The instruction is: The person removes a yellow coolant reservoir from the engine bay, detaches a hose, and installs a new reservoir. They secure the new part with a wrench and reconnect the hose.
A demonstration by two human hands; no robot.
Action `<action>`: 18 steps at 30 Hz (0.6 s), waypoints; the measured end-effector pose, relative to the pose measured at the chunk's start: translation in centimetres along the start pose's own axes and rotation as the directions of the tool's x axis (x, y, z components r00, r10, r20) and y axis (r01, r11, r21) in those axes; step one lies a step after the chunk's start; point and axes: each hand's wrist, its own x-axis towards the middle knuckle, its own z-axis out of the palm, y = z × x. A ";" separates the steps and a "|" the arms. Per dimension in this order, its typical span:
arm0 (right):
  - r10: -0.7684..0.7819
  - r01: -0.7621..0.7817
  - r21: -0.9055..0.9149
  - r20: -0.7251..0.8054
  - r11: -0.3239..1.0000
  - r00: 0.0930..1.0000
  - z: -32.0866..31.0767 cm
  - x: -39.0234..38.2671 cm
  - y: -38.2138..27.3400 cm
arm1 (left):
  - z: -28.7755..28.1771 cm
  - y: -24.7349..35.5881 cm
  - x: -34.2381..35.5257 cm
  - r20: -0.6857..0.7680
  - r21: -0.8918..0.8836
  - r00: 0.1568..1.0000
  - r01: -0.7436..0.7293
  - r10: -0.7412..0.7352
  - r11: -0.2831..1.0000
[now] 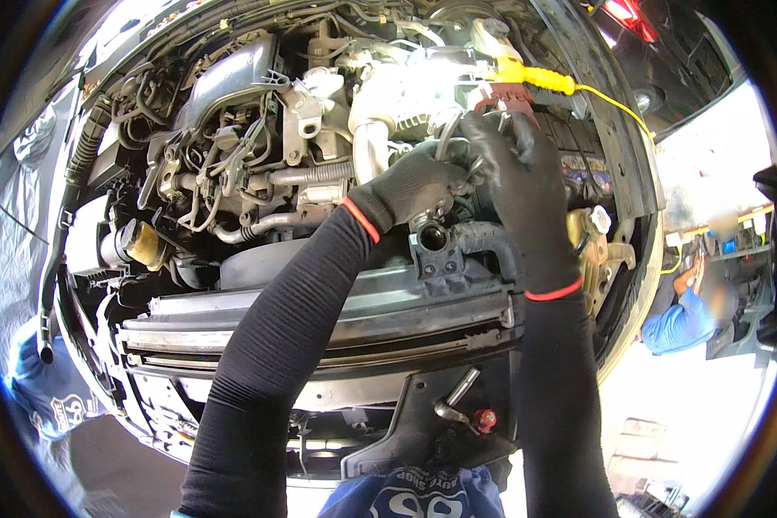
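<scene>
My left hand [419,183], in a black glove with a red cuff band, reaches into the right front part of an engine bay. Its fingers are curled around small metal parts by a thin grey curved pipe [448,138]. Close beside it, my right hand [527,186], gloved the same way, bends its fingers in from the right. Both sets of fingertips nearly meet, and the gloves hide what they grip. Just below them sits an open round metal port [433,236] on a housing, with a black hose [489,237] joined to its right side.
A yellow work light [535,76] glares behind my hands, its cord running right. On the front panel lie a ratchet [455,402] and a red cap [485,420]. The radiator support [345,302] crosses below my forearms. People in blue are at the left and right.
</scene>
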 end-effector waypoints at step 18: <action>-0.059 0.013 0.122 0.377 0.992 0.924 -5.7 2.4 10.6 | 3.2 2.9 -0.5 -0.131 -0.015 0.987 0.092 -0.093 0.996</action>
